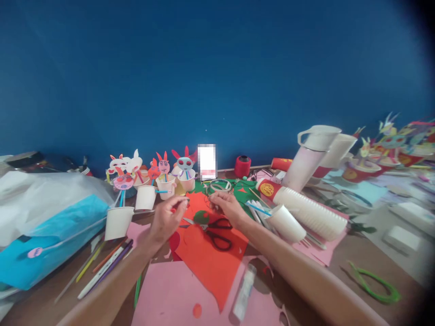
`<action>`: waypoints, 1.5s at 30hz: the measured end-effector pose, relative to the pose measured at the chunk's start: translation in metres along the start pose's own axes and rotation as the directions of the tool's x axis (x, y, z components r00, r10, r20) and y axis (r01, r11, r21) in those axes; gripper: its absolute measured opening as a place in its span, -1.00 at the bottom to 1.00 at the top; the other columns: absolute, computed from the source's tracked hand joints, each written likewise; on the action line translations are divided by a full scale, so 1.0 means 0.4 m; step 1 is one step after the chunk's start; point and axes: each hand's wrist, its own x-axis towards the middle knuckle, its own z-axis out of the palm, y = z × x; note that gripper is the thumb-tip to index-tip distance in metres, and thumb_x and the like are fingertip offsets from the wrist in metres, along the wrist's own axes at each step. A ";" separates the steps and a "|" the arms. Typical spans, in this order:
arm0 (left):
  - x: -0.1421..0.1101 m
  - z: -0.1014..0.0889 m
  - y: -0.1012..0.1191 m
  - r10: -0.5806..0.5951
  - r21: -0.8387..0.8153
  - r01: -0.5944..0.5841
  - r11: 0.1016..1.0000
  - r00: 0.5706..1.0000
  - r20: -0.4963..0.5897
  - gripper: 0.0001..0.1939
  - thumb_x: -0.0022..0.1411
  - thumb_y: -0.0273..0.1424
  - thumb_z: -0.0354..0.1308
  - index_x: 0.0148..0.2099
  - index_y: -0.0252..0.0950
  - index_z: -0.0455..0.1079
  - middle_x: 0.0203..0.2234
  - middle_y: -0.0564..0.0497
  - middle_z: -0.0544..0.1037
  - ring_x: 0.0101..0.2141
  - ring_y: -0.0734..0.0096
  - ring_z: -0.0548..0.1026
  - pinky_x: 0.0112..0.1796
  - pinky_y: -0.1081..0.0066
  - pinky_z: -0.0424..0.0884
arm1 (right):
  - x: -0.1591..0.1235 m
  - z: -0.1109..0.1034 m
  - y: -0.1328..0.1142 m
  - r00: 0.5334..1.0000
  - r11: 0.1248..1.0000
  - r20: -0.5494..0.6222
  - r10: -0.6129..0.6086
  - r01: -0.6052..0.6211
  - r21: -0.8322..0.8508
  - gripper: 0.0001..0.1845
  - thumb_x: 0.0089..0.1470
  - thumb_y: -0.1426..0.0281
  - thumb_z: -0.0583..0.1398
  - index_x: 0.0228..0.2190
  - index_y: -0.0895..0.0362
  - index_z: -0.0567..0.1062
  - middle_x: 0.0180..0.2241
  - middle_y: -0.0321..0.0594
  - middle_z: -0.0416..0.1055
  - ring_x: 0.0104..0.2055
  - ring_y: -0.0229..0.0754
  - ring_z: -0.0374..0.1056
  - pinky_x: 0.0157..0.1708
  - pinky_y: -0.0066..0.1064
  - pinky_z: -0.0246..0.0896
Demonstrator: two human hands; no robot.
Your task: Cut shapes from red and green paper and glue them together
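My left hand (170, 216) is closed in a pinch above the left edge of the orange paper (210, 262). A small dark bit shows at its fingertips, too small to name. To its right, my right hand (226, 206) is also pinched, fingertips pointing left, and whatever it holds is hidden or too thin to tell. A gap separates the two hands. Below them, scissors with black handles (220, 241) lie on the orange paper, beside a round green paper piece (201, 218). A clear ring like a tape roll (220, 185) lies just behind my right hand.
Paper cups (118, 222) with paper animal masks on sticks stand back left. A stack of white cups (309, 213) lies right, before a tall jug (311, 158). Pink paper (170, 294), a clear glue tube (244, 292), pens (102, 271) and green wire (380, 285) lie nearer me.
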 end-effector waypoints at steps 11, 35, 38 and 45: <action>0.065 -0.068 0.019 -0.363 -0.456 0.263 0.850 0.921 -0.145 -0.80 -0.15 -0.36 0.23 -0.39 -0.34 0.44 -0.55 0.04 0.55 -0.59 0.50 0.45 -0.51 0.50 0.36 | 0.007 -0.010 -0.006 0.995 0.991 -0.003 -0.104 0.104 -0.086 -0.83 -0.11 0.35 0.14 -0.62 0.18 0.34 -0.69 -0.39 0.29 -0.68 -0.42 0.14 -0.67 -0.58 -0.04; 0.127 -0.238 0.039 -0.225 -0.473 0.012 0.881 0.889 -0.398 -0.85 -0.18 -0.51 0.19 -0.42 -0.39 0.40 -0.68 0.09 0.45 -0.66 0.60 0.36 -0.57 0.54 0.32 | 0.007 -0.007 0.047 0.975 0.904 0.139 -0.175 0.215 -0.370 -0.86 -0.03 0.36 0.09 -0.54 0.16 0.34 -0.66 -0.38 0.30 -0.63 -0.37 0.20 -0.59 -0.55 0.11; 0.123 -0.230 0.039 -0.223 -0.467 0.029 0.884 0.903 -0.367 -0.83 -0.18 -0.50 0.20 -0.41 -0.39 0.41 -0.66 0.09 0.45 -0.65 0.61 0.36 -0.57 0.55 0.32 | 0.004 -0.005 0.054 0.973 0.895 0.160 -0.166 0.217 -0.389 -0.86 -0.03 0.36 0.09 -0.53 0.16 0.34 -0.65 -0.37 0.31 -0.62 -0.37 0.22 -0.59 -0.56 0.13; 0.113 -0.214 0.054 -0.217 -0.459 0.061 0.886 0.930 -0.297 -0.88 -0.14 -0.49 0.19 -0.43 -0.40 0.40 -0.61 0.07 0.46 -0.64 0.62 0.34 -0.56 0.55 0.31 | -0.002 -0.010 0.027 0.962 0.861 0.188 -0.198 0.263 -0.436 -0.86 -0.04 0.37 0.10 -0.52 0.18 0.38 -0.64 -0.36 0.31 -0.61 -0.37 0.21 -0.60 -0.57 0.11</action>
